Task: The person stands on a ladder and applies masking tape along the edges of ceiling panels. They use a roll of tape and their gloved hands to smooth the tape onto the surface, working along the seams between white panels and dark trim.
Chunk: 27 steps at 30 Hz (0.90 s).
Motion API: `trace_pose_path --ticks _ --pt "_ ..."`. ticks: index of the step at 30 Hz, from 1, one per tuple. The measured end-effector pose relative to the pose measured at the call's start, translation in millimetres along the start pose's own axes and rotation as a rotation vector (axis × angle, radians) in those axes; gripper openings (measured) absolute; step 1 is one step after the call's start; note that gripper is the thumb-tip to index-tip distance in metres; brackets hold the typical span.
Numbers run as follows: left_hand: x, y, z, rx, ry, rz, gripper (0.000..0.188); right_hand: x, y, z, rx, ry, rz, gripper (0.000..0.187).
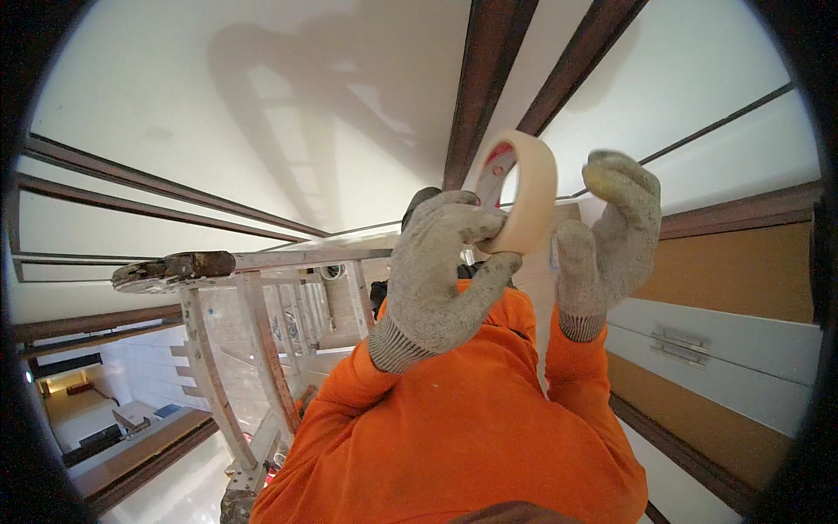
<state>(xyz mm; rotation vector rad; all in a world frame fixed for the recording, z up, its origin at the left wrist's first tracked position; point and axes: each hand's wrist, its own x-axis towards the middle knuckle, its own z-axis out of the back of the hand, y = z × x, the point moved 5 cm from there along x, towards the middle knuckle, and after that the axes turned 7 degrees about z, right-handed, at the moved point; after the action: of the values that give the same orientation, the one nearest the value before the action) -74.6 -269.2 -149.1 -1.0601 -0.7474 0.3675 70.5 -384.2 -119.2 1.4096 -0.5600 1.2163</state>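
the roll of tape (539,196) is a broad, pale cream ring, its inner core whitish with red markings. it is held up on edge, leaning a little, the open hole partly visible and the smooth outer band turned toward the right. the left hand (441,279) grips it by its lower part, thumb against the band.

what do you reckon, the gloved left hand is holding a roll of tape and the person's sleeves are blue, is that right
Not quite: the sleeves are orange, not blue, as the head view shows. The gloved left hand is indeed holding a roll of tape.
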Motion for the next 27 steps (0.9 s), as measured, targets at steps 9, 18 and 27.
trace_pose_path --ticks 9,18,27 --pt "4.9 2.3 0.2 -0.18 -0.018 -0.104 0.033 -7.2 3.7 -19.4 0.424 0.104 -0.486 0.048" --pt "8.1 -5.3 -6.6 -0.346 0.239 -0.278 0.034 2.6 -18.1 -7.7 0.308 -0.048 -0.071 0.064" --pt "1.9 -1.0 -17.1 -0.574 0.397 -0.101 0.023 8.6 -3.6 7.7 0.523 0.104 0.161 0.04"
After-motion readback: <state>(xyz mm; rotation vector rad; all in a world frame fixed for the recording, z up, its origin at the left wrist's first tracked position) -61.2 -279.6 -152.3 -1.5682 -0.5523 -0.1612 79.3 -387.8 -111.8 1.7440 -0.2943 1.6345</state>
